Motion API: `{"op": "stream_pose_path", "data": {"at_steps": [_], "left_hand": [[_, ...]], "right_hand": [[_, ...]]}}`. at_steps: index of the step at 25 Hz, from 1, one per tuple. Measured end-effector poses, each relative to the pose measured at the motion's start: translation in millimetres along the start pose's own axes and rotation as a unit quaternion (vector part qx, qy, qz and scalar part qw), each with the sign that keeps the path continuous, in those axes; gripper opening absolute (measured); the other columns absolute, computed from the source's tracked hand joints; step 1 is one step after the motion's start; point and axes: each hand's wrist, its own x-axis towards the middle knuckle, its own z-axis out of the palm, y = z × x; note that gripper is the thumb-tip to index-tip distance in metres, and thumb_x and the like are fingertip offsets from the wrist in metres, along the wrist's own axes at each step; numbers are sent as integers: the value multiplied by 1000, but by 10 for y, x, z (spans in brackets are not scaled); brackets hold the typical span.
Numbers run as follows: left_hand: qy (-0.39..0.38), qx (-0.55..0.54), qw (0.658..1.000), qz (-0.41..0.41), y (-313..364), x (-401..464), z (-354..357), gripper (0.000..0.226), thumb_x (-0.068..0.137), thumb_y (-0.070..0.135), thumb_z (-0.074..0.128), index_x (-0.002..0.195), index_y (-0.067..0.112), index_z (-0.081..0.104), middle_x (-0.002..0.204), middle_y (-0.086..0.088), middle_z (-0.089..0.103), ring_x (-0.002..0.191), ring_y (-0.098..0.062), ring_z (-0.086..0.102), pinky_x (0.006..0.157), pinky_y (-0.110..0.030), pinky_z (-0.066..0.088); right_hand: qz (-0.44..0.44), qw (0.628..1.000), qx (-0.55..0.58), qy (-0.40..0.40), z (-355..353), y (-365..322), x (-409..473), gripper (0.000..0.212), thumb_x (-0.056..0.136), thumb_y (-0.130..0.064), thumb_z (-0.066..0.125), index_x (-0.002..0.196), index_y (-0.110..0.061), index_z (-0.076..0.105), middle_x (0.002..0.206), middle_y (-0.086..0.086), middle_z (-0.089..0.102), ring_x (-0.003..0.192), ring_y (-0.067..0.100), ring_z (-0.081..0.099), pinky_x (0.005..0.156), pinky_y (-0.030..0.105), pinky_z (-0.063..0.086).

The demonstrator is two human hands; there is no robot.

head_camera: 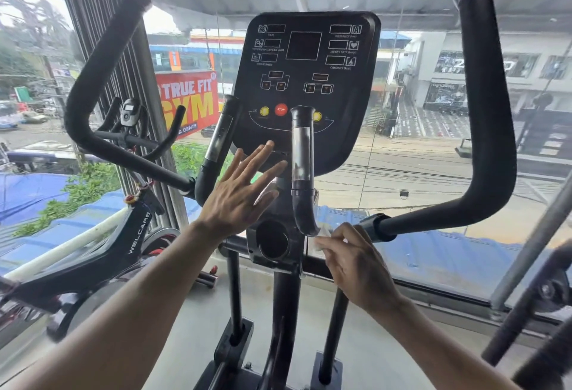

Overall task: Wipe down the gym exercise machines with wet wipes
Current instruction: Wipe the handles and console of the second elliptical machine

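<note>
Progress assessment: wiping of the elliptical machine is under way and, by judgement, well short of complete.

Right hand (359,269): fingers curled, pinching a white wet wipe (322,239). The wipe touches the lower bend of the right pulse-grip handle (301,170), at 5 o'clock from the console (305,80). This bend is the surface in work.

Left hand (238,193): fingers straight and spread, holding nothing. The fingertips lie over the console's lower edge, at 7 o'clock from the red stop button (281,109). Whether they press the panel or hover just off it cannot be told. A pale, blurred patch shows behind this hand; its nature cannot be told.

Surfaces with no wipe on them at this moment:
- Left pulse-grip handle (221,139), at 9 o'clock from the right one.
- Left swing arm (102,86) and right swing arm (492,111), at the far 9 and 3 o'clock sides.
- Console face and centre post (284,297).

No frame shows which of these is already clean; no wet sheen or residue is readable.

A spin bike (123,228) stands at 8 o'clock, well apart from both hands. Judged from the task wording, it and any further machines remain to be done.
</note>
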Motion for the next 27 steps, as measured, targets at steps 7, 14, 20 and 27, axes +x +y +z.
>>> {"op": "stream_pose_path", "data": {"at_steps": [7, 14, 20, 27], "left_hand": [[11, 32, 998, -44, -71, -158, 14, 53, 107, 43, 47, 156, 23, 40, 171, -10, 24, 156, -28, 29, 130, -54, 14], [44, 37, 993, -100, -324, 125, -25, 62, 102, 47, 47, 158, 23, 36, 172, -9, 21, 158, -27, 22, 130, -51, 16], [18, -1, 998, -55, -153, -89, 298, 57, 102, 34, 54, 155, 19, 38, 167, -11, 31, 153, -28, 36, 131, -43, 15], [-128, -44, 979, -150, -131, -598, 982, 69, 107, 59, 36, 167, 30, 18, 175, 4, 5, 161, -14, 7, 132, -43, 4]], "right_hand": [[54, 991, 91, 87, -257, 112, 323, 23, 94, -3, 67, 113, -14, 73, 100, -7, 57, 91, 0, 59, 80, 16, 50], [36, 988, 58, 140, -576, 359, 965, 22, 94, -5, 66, 110, -17, 75, 98, -10, 63, 90, 5, 62, 76, 25, 55], [56, 991, 75, 97, -374, 528, 847, 22, 92, -6, 71, 107, -21, 75, 97, -12, 63, 85, 3, 64, 75, 16, 52], [127, 987, 102, 9, 96, 872, 608, 19, 91, -9, 74, 102, -24, 77, 95, -13, 63, 89, 2, 64, 73, 13, 54]]}}
